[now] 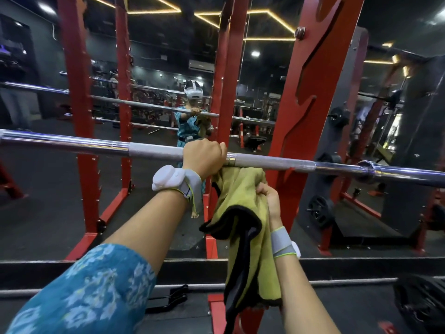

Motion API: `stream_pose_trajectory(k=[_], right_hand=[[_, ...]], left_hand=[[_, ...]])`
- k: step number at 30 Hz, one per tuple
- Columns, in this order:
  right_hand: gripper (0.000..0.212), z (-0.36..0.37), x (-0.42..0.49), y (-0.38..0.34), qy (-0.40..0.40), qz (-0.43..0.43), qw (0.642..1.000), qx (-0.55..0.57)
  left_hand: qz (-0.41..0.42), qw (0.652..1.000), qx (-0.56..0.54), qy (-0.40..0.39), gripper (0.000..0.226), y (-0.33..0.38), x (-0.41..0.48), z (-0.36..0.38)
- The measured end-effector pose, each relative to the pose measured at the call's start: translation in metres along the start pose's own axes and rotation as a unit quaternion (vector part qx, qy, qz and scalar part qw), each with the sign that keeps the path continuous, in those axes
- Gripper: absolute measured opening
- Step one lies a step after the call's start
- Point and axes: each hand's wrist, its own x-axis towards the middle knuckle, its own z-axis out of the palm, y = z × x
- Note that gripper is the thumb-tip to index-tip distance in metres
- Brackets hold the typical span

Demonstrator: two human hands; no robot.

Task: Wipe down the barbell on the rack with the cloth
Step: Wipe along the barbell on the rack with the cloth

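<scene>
Both hands were engaged: left hand (203,156) gripped the barbell (96,143) on the rack (310,92); right hand (267,198) clutched the cloth (240,196) hanging just beneath it. Wiping had apparently barely started; nearly its whole length was outstanding.

barbell (96,143): glossy chrome, matt knurled grip | cloth (243,201): soft olive fabric, black edging

Yellow light strips (280,20) zigzag across a dark gym ceiling in the wall mirror (168,56), where a white air conditioner (201,66) also shows; black weight plates (320,211) sit at right above dark flooring (349,300).
</scene>
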Motion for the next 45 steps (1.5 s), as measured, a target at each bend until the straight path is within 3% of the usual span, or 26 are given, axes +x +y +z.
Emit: stream_pose_trajectory(k=[2,4,5,8,11,13,15,18,20,24,27,30,33,36,40,45], right_hand=[[0.017,-0.001,-0.009,-0.002,0.0,-0.029,1.0,0.009],[0.066,-0.005,-0.007,-0.002,0.02,-0.076,0.997,0.005],[0.071,-0.001,-0.01,-0.005,0.03,-0.103,0.994,0.004],[0.052,0.004,-0.015,-0.019,0.013,-0.2,0.978,-0.05],[0.048,0.016,-0.019,-0.029,0.002,-0.328,0.932,-0.154],[0.05,0.02,-0.014,-0.03,0.028,-0.412,0.869,-0.272],[0.063,0.021,-0.003,-0.029,0.082,-0.455,0.779,-0.424],[0.07,0.026,0.015,-0.013,0.181,-0.381,0.646,-0.636],[0.073,0.028,0.022,0.002,0.207,-0.382,0.592,-0.679],[0.06,0.053,0.025,0.001,0.188,-0.312,0.59,-0.72],[0.056,0.077,0.021,0.011,0.13,-0.354,0.562,-0.736],[0.068,0.076,0.012,0.031,0.061,-0.42,0.542,-0.725],[0.075,0.05,0.01,0.032,0.053,-0.46,0.517,-0.72],[0.073,0.038,0.011,0.017,0.106,-0.421,0.534,-0.726],[0.065,0.061,0.016,-0.001,0.13,-0.306,0.574,-0.749],[0.073,0.071,0.008,0.024,0.043,-0.369,0.532,-0.761]], left_hand=[[-0.003,1.0,-0.023,0.005,0.063,-0.001,0.0,-0.001],[-0.018,0.999,-0.039,0.014,0.076,0.001,-0.002,-0.001],[-0.034,0.998,-0.054,0.008,0.073,0.001,-0.002,-0.003],[-0.086,0.989,-0.123,0.004,0.051,-0.002,-0.003,-0.009],[-0.092,0.989,-0.115,0.024,0.045,-0.015,-0.009,-0.01],[-0.101,0.991,-0.077,0.038,0.047,-0.026,-0.015,-0.01],[-0.11,0.991,-0.058,0.044,0.051,-0.038,-0.019,-0.009],[-0.137,0.989,-0.033,0.043,0.059,-0.057,-0.028,-0.01],[-0.154,0.987,-0.033,0.028,0.058,-0.061,-0.033,-0.01],[-0.181,0.982,-0.05,0.019,0.047,-0.057,-0.029,-0.01],[-0.181,0.982,-0.048,0.031,0.045,-0.058,-0.029,-0.01],[-0.17,0.983,-0.048,0.043,0.049,-0.058,-0.032,-0.008],[-0.164,0.985,-0.043,0.045,0.051,-0.057,-0.032,-0.007],[-0.17,0.983,-0.041,0.052,0.052,-0.059,-0.031,-0.005],[-0.174,0.983,-0.046,0.037,0.045,-0.058,-0.03,-0.006],[-0.173,0.982,-0.051,0.061,0.056,-0.059,-0.032,-0.003]])
